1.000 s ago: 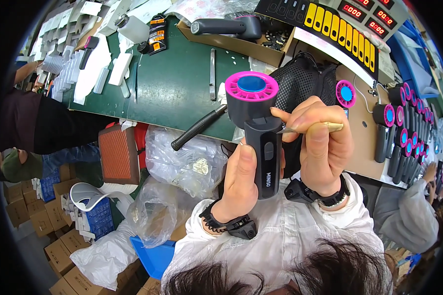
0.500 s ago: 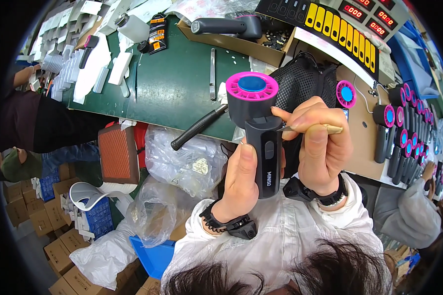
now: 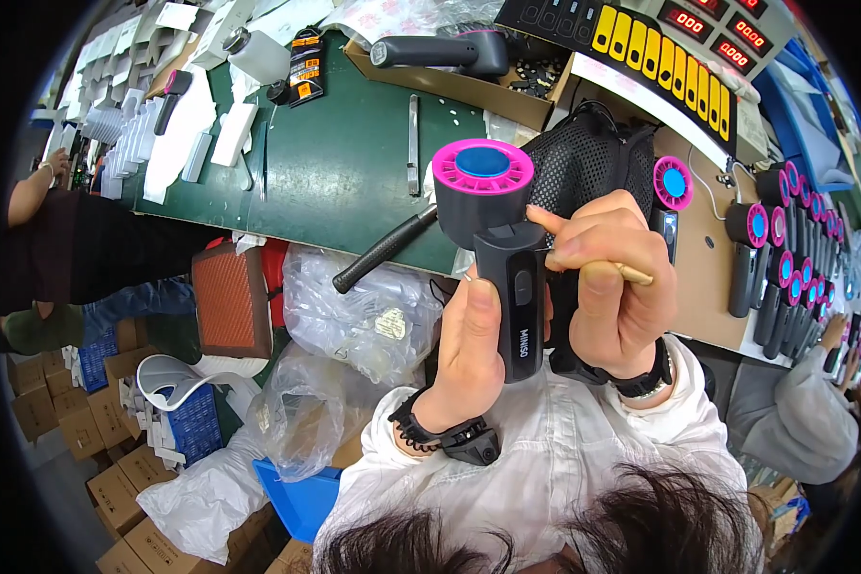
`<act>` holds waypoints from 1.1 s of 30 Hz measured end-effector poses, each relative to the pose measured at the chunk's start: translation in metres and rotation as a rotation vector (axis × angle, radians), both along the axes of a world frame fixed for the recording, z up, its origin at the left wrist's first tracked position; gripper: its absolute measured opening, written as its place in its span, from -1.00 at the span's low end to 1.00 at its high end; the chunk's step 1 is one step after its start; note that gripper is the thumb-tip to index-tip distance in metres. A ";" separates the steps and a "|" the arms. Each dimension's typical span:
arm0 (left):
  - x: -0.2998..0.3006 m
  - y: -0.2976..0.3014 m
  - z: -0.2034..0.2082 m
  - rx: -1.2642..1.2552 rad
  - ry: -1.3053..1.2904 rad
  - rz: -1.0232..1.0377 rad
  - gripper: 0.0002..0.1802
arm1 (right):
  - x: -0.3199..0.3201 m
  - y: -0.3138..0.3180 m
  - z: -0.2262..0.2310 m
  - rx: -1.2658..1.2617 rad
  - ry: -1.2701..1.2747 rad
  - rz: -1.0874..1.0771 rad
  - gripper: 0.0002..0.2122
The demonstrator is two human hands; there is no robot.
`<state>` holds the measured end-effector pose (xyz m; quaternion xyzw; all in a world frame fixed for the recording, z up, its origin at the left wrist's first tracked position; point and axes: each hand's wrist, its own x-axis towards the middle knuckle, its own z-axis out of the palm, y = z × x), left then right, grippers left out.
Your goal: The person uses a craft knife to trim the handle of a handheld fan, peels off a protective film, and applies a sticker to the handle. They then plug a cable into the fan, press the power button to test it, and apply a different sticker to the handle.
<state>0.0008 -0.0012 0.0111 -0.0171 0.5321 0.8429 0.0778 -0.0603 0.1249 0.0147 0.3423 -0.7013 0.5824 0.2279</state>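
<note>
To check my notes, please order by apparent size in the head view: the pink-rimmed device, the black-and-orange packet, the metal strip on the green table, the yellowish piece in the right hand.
1. Pink-rimmed device, nearer the camera
2. Black-and-orange packet
3. Metal strip
4. Yellowish piece (visible part only)

Fan (image 3: pixel 509 263): dark head (image 3: pixel 471 218), slotted pink ring (image 3: pixel 483 187) around blue disc (image 3: pixel 483 162); dark handle (image 3: pixel 521 316) with oval button (image 3: pixel 523 287), white lettering. Held aloft mid-view, head up, tilted slightly left, button facing camera. Tool (image 3: pixel 634 275): slim, pale-yellow butt end, slanting; thin tip at handle's right edge, just below head; contact unclear.
</note>
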 end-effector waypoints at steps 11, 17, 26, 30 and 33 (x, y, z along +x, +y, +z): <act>0.000 0.002 -0.002 0.003 0.055 0.042 -0.46 | -0.001 -0.002 -0.001 0.006 0.081 -0.008 -0.80; 0.002 -0.003 -0.006 -0.006 0.053 -0.019 -0.44 | -0.002 0.000 -0.001 -0.035 -0.037 0.013 -0.78; 0.001 -0.001 -0.006 -0.022 0.049 -0.034 -0.41 | 0.003 0.000 0.003 -0.154 -0.318 0.068 -0.76; 0.000 0.001 -0.007 -0.014 0.025 -0.033 -0.41 | 0.003 0.001 0.004 -0.221 -0.422 0.116 -0.76; 0.002 0.002 -0.005 -0.006 -0.014 -0.025 -0.42 | 0.003 0.002 0.003 -0.255 -0.478 0.135 -0.78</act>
